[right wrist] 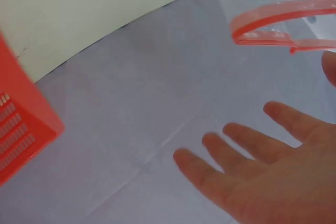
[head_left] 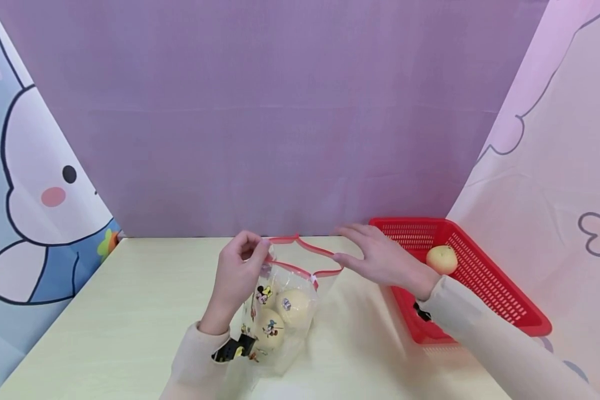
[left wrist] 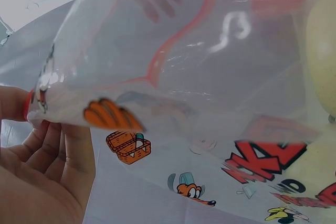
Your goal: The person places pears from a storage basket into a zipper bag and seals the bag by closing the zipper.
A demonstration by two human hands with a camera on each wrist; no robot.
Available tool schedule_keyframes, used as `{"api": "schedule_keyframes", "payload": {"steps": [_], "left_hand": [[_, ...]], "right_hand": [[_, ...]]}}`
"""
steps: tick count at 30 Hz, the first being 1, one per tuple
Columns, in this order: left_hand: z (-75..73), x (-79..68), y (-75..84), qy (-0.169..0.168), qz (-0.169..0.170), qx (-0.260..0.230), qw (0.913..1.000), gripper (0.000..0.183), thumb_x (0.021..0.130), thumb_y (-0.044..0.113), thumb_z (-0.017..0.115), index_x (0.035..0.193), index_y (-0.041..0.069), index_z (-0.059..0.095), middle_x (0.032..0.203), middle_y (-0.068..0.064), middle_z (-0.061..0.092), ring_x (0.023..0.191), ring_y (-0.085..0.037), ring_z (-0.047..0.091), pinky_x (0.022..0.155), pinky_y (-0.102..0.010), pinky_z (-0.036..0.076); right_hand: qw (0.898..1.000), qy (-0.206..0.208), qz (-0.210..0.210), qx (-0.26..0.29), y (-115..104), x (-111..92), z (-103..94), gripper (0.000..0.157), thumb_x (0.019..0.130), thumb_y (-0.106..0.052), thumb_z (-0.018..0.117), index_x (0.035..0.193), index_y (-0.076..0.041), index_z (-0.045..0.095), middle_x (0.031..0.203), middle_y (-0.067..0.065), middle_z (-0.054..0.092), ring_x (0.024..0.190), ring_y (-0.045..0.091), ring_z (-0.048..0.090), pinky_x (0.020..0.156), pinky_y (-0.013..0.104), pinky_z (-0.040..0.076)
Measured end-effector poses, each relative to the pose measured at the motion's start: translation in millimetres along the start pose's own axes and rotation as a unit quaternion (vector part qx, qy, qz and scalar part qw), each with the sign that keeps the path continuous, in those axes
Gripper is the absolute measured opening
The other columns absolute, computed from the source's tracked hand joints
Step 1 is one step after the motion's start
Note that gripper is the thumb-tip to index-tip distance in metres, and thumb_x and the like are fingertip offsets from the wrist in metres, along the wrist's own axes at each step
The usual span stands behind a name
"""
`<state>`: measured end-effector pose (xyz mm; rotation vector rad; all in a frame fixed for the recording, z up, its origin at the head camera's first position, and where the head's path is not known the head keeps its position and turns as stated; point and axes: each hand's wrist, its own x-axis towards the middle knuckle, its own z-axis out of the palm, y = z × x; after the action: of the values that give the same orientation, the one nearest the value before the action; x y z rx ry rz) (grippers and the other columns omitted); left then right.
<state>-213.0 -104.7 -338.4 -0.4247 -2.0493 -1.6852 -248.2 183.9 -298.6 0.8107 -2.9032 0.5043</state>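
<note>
Red basket point(head_left: 485, 283): slotted walls.
Clear bag point(head_left: 285, 322): left of the basket, gaping.
Right hand point(head_left: 382, 256): by the basket's left edge, fingers extended.
Left hand point(head_left: 236, 275): farther left, pinching the bag's red rim point(head_left: 327, 273).
Pale fruits point(head_left: 442, 259): one inside the basket, others bagged.

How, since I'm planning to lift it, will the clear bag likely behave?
The clear bag will probably sag and fold, its film being visibly creased. The round pale fruits inside may roll, likely shifting its weight.

Head view bright, evenly lit; soft shadow on worktop point(head_left: 145, 300) beside basket point(head_left: 530, 325). Wrist views dimmer, softer; white glare streaks bag point(left wrist: 226, 66).
</note>
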Motion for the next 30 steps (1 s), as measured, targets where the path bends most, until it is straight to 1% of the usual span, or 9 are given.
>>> {"api": "schedule_keyframes", "payload": {"steps": [4,8,10,18,25,30], "left_hand": [[-0.2,0.0,0.4,-0.001,-0.001,-0.001,1.0,0.013,0.103,0.012,0.061,0.097,0.0,0.064,0.082,-0.013,0.066,0.066,-0.019,0.065,0.058,-0.03,0.059],[0.2,-0.3,0.3,0.002,0.001,0.007,1.0,0.013,0.103,0.013,0.062,0.097,0.001,0.064,0.083,-0.011,0.066,0.07,-0.019,0.064,0.06,-0.029,0.059],[0.4,-0.5,0.1,0.005,0.002,0.015,0.9999,0.013,0.102,0.013,0.062,0.096,0.002,0.064,0.083,-0.011,0.066,0.072,-0.019,0.064,0.061,-0.028,0.059],[0.6,0.6,-0.4,0.01,0.003,0.034,0.9994,0.011,0.101,0.012,0.064,0.096,0.003,0.064,0.083,-0.009,0.065,0.076,-0.019,0.063,0.064,-0.026,0.057],[0.6,0.6,-1.0,0.01,0.001,0.038,0.9992,0.01,0.101,0.012,0.065,0.095,0.004,0.064,0.083,-0.009,0.065,0.076,-0.019,0.063,0.065,-0.026,0.057],[0.7,0.7,-1.0,0.011,0.005,0.045,0.9989,0.01,0.101,0.012,0.065,0.096,0.004,0.065,0.083,-0.008,0.065,0.077,-0.019,0.063,0.066,-0.025,0.056]], "right_hand": [[1.0,-0.004,0.007,-0.022,8.5,0.6,2.8,0.082,0.091,-0.064,0.06,0.158,-0.023,0.038,0.163,0.014,0.03,0.148,0.042,0.027,0.112,0.071,0.028],[0.999,-0.007,0.022,-0.041,18.7,1.3,5.2,0.086,0.092,-0.065,0.059,0.16,-0.022,0.032,0.166,0.016,0.023,0.151,0.044,0.019,0.117,0.07,0.017],[0.998,-0.008,0.03,-0.046,24.8,1.2,6.1,0.088,0.091,-0.065,0.059,0.161,-0.021,0.03,0.167,0.018,0.02,0.151,0.045,0.017,0.118,0.07,0.014],[0.997,-0.009,0.056,-0.052,45.6,-0.7,7.6,0.092,0.091,-0.07,0.055,0.163,-0.021,0.024,0.168,0.019,0.014,0.151,0.047,0.013,0.117,0.071,0.011],[0.996,-0.007,0.075,-0.056,58.9,-1.0,8.6,0.096,0.089,-0.069,0.06,0.163,-0.021,0.023,0.168,0.02,0.014,0.151,0.049,0.012,0.117,0.072,0.009],[0.995,-0.005,0.083,-0.063,71.9,1.4,10.2,0.094,0.091,-0.064,0.062,0.163,-0.018,0.023,0.167,0.022,0.014,0.15,0.05,0.014,0.116,0.073,0.01]]}}
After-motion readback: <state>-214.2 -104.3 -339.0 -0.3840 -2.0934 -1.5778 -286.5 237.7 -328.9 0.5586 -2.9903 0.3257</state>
